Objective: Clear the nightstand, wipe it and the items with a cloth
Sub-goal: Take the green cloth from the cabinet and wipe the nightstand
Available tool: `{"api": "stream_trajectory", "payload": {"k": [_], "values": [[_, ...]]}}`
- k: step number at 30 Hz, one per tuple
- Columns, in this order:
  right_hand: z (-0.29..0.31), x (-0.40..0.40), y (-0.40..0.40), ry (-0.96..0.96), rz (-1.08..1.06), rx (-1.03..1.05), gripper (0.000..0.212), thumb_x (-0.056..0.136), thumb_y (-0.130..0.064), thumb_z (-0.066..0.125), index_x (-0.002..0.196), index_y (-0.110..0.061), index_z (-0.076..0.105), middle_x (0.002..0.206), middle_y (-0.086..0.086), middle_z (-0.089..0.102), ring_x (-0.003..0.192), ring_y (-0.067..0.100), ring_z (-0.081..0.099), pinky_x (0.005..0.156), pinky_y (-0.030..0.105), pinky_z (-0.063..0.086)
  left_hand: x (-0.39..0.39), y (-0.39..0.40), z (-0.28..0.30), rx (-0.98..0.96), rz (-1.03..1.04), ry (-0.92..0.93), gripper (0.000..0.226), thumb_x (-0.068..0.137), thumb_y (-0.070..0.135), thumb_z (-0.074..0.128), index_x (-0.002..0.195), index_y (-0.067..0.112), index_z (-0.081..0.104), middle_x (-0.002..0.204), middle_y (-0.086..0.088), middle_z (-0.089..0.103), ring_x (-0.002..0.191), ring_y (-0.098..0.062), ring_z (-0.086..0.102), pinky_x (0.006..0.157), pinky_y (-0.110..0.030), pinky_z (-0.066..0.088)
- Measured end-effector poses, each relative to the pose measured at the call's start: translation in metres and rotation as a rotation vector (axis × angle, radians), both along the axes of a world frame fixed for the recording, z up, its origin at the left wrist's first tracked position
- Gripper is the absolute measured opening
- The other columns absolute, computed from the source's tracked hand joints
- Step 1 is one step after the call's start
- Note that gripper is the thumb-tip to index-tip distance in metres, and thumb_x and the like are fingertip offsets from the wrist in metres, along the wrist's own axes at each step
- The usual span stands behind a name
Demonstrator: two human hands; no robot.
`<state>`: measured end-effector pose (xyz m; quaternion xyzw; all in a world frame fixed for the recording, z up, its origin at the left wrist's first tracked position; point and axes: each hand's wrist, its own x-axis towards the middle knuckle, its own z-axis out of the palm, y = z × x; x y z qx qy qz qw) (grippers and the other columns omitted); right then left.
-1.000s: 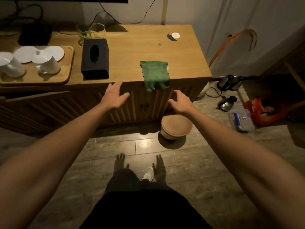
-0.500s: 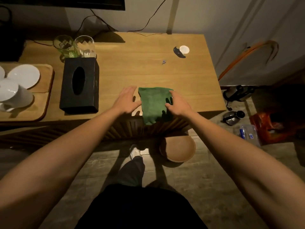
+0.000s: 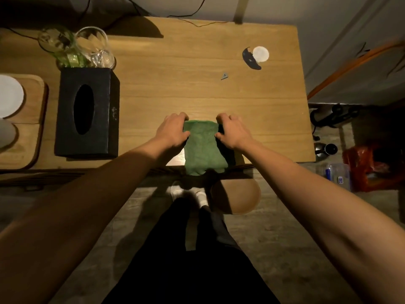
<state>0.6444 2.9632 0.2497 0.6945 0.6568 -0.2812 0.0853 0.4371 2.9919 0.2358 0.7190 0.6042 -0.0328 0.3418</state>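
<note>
Green cloth [image 3: 203, 148] at centre frame is now pinched by left hand [image 3: 173, 132] and right hand [image 3: 233, 133], which were apart a second ago; wiping can start.

Stool: round wooden stool [image 3: 238, 197] on the floor at 5 o'clock, partly shadowed on its left side
Kettle: small metal kettle [image 3: 325, 148] at 3 o'clock; a dark appliance [image 3: 333, 115] just behind it, too dim to identify
Box: clear plastic box [image 3: 337, 174] with blue items inside, between 3 and 4 o'clock
Bag: orange-red bag [image 3: 372, 167] at the far 3 o'clock edge, just beside the box
Hose: orange hose [image 3: 350, 66] curving along the wall at 2 o'clock
Cables: thin cables [image 3: 186, 16] at 12 o'clock
Floor: grey tiles [image 3: 285, 249]
</note>
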Motion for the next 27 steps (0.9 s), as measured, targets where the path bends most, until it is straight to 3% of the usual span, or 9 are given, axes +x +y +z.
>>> {"api": "stream_trajectory", "payload": {"k": [3,5,10,15,18,19,21,24,27], "values": [[0.001,0.004,0.006,-0.062,0.088,-0.014,0.038,0.095,-0.037,0.062,0.125,-0.014,0.056,0.126,0.016,0.057,0.123,0.036,0.045,0.100,0.045,0.046,0.006,-0.001,0.002,-0.033,0.071,-0.027,0.013,0.087,0.015,0.067,0.097,0.009,0.062,0.097,-0.012,0.066,0.099,-0.033,0.062,0.081,-0.037,0.050],[0.003,0.007,0.008,-0.036,0.118,-0.023,0.029,0.093,-0.035,0.061,0.114,-0.015,0.060,0.119,0.016,0.057,0.118,0.035,0.046,0.097,0.043,0.045,0.008,-0.003,0.004,-0.072,0.150,-0.093,0.013,0.086,0.013,0.069,0.083,0.011,0.057,0.084,-0.008,0.061,0.086,-0.029,0.059,0.072,-0.032,0.043],[0.022,0.009,0.014,0.267,0.047,-0.093,0.022,0.090,-0.030,0.061,0.083,-0.013,0.050,0.076,0.006,0.053,0.076,0.024,0.050,0.059,0.033,0.035,-0.014,-0.015,0.019,-0.180,0.347,-0.344,0.025,0.094,0.016,0.068,0.084,0.011,0.046,0.075,-0.007,0.046,0.069,-0.018,0.039,0.065,-0.030,0.035],[0.052,-0.002,0.020,0.359,0.160,-0.113,0.025,0.087,-0.026,0.066,0.075,-0.019,0.046,0.068,0.002,0.051,0.067,0.020,0.049,0.058,0.032,0.035,-0.035,-0.043,0.044,-0.174,0.508,-0.470,0.035,0.095,0.011,0.066,0.075,0.017,0.039,0.063,0.002,0.030,0.058,-0.013,0.029,0.056,-0.028,0.029],[0.067,-0.021,0.022,0.424,0.221,-0.108,0.018,0.088,-0.024,0.065,0.083,-0.018,0.049,0.074,0.006,0.055,0.071,0.024,0.053,0.063,0.034,0.040,-0.044,-0.060,0.059,-0.125,0.657,-0.535,0.011,0.097,0.010,0.062,0.097,0.009,0.052,0.069,-0.006,0.055,0.060,-0.011,0.046,0.059,-0.020,0.039],[0.072,-0.029,0.022,0.443,0.237,-0.115,0.016,0.089,-0.025,0.065,0.090,-0.016,0.053,0.079,0.010,0.059,0.074,0.027,0.056,0.064,0.037,0.043,-0.048,-0.065,0.063,-0.104,0.728,-0.592,0.007,0.098,0.008,0.061,0.102,0.007,0.055,0.081,-0.013,0.069,0.063,-0.006,0.056,0.062,-0.015,0.044],[0.081,-0.045,0.022,0.477,0.268,-0.139,0.026,0.091,-0.027,0.065,0.109,-0.011,0.057,0.097,0.017,0.068,0.087,0.034,0.065,0.072,0.046,0.052,-0.059,-0.075,0.071,-0.051,0.862,-0.687,0.007,0.099,0.007,0.058,0.106,0.006,0.060,0.097,-0.014,0.075,0.069,0.003,0.065,0.063,-0.008,0.049],[0.096,-0.077,0.020,0.524,0.370,-0.188,0.031,0.092,-0.025,0.067,0.119,-0.011,0.061,0.108,0.018,0.071,0.099,0.035,0.069,0.083,0.051,0.056,-0.085,-0.093,0.079,0.030,1.020,-0.680,0.016,0.099,0.016,0.058,0.113,0.011,0.065,0.109,-0.005,0.070,0.097,-0.016,0.067,0.084,-0.027,0.056],[0.106,-0.105,0.018,0.553,0.483,-0.225,0.016,0.092,-0.019,0.066,0.105,-0.010,0.071,0.102,0.013,0.073,0.092,0.025,0.070,0.080,0.041,0.059,-0.108,-0.111,0.088,0.034,1.143,-0.754,0.008,0.099,0.019,0.057,0.100,0.020,0.064,0.110,-0.007,0.070,0.105,-0.029,0.066,0.092,-0.045,0.054]]}}
